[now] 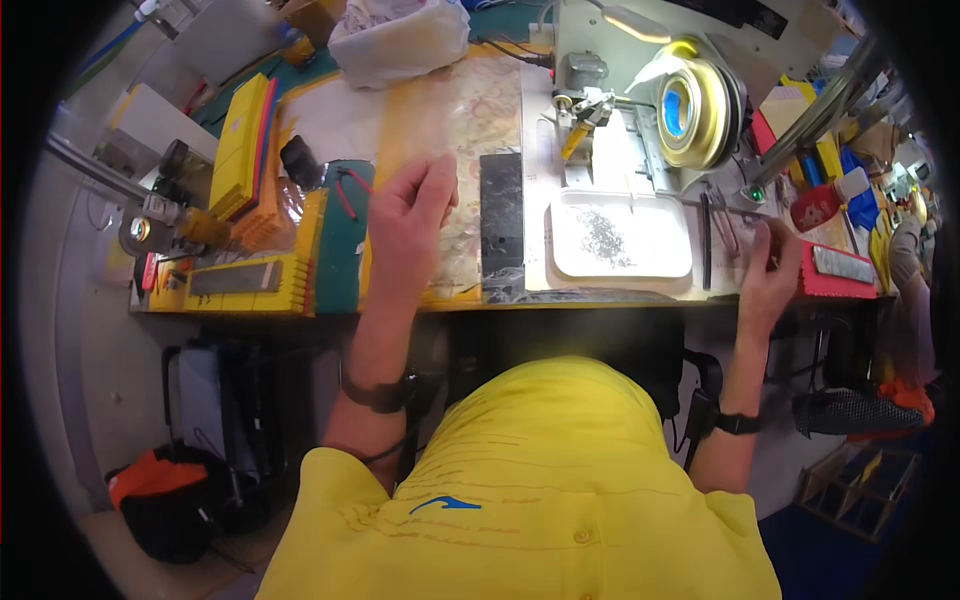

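The person's left hand (412, 205) is curled in a fist over the patterned sheet (462, 250), its fingers folded together with the thumb against them; the inside of the fist is hidden. The right hand (772, 268) is half curled near the table edge, thumb and fingers apart with a dark gap between them; whether its fingertips touch the table cannot be told.

Nearest the left hand, just to its left, red pliers (341, 190) lie on a green mat (340, 275). A dark strip (502, 225) lies to that hand's right. Just left of the right hand are tweezers (728, 238), and beside those a black stick (707, 245). Further left of the same hand stands the white tray (672, 266), with small dark bits (602, 237) gathered in its left half.

To the right hand's right lies a red block (815, 285) with a grey slab (843, 264) on it; a red bottle (817, 208) tilts just beyond.

Farther out, ahead and left of the right hand, are a reel (700, 110), a small machine (590, 115) and a lit lamp (636, 22). Beyond the left hand sits a white bag (398, 45); well to its left, a yellow stack (238, 150) leans.
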### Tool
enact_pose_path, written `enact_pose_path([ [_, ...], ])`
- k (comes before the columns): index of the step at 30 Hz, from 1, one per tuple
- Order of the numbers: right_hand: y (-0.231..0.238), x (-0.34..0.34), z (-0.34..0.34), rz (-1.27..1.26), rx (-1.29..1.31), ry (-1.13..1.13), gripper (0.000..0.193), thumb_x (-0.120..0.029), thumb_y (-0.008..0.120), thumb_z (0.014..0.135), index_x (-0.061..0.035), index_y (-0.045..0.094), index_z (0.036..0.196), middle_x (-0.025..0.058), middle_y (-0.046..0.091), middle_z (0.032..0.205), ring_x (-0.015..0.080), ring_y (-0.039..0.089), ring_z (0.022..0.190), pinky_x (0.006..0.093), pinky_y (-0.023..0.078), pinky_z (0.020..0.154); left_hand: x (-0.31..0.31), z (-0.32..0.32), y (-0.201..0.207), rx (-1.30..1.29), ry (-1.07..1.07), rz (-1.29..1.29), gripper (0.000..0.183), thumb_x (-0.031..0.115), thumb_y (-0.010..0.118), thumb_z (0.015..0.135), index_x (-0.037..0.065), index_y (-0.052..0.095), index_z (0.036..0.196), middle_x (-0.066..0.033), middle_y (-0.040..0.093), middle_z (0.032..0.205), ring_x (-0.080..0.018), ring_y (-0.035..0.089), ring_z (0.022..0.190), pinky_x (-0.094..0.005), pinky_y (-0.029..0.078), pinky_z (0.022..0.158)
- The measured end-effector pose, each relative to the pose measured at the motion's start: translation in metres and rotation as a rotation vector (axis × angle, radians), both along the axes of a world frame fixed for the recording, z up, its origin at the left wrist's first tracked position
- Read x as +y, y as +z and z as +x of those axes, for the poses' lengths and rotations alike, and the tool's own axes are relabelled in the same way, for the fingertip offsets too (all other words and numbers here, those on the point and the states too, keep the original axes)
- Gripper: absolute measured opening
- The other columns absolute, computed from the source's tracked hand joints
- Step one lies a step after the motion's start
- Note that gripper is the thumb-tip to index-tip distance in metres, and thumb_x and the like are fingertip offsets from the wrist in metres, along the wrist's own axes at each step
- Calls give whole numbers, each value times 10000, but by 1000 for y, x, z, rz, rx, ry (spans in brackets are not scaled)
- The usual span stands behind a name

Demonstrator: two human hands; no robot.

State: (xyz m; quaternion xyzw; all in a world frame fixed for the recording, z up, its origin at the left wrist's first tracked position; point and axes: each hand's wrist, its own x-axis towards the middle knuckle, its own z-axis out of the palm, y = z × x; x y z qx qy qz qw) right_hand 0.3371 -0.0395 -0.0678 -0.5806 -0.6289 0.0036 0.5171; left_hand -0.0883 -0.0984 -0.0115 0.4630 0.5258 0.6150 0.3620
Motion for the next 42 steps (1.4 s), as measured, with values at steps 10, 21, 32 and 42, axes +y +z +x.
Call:
enact_pose_path([
  [10, 85, -73, -142, -683, 254, 967, 424, -277, 803, 1049, 12, 675, 1332, 78, 798, 1105, 77, 618, 791, 294, 533, 724, 60, 54, 82, -133, -241, 362, 307, 205, 630, 1154, 101, 613, 865, 85, 422, 740, -23, 302, 605, -241, 224, 547],
  [21, 77, -86, -205, -996, 439, 1130, 501, -376, 912, 960, 18, 728, 1207, 21, 668, 730, 78, 625, 671, 285, 507, 603, 87, 66, 74, -92, -153, 345, 335, 213, 652, 1146, 96, 605, 835, 87, 476, 729, -34, 355, 611, -250, 260, 549],
  [32, 58, -85, -204, -468, 299, 963, 438, -301, 941, 922, 25, 741, 1136, 38, 633, 703, 108, 574, 619, 309, 494, 583, 81, 64, 73, -420, -190, 278, 371, 201, 677, 1076, 106, 532, 748, 19, 430, 660, -142, 393, 567, -307, 310, 553],
  [42, 62, -86, -200, -860, 549, 1043, 426, -298, 874, 1000, 28, 720, 1228, 48, 742, 747, 92, 716, 614, 260, 553, 558, 77, 75, 57, 8, 98, 476, 361, 234, 635, 1141, 74, 588, 821, 61, 459, 706, -43, 362, 597, -272, 278, 542],
])
